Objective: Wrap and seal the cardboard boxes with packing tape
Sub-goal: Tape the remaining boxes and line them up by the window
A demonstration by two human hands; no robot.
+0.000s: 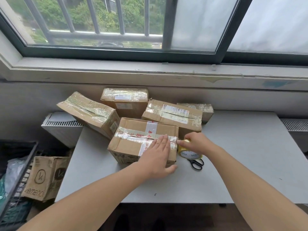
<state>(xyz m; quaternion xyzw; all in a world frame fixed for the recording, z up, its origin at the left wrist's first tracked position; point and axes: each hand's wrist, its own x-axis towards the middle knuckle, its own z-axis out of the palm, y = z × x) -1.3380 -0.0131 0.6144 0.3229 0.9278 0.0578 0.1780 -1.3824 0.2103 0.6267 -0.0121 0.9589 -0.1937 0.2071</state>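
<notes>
Front box sits mid-table, four taped ones behind it. Left hand lies flat, fingers straight, pressing the tape strip on top. Right hand grips the tape roll at the box's right edge, scissors just beside.

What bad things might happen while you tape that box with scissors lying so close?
The tape strip looks crinkled at the right edge of the box, so it may seal in wrinkles unless the left hand smooths it. The scissors lie right beside the tape roll that the right hand grips; the wrist might bump them. The box could slide if the roll is pulled hard.
</notes>
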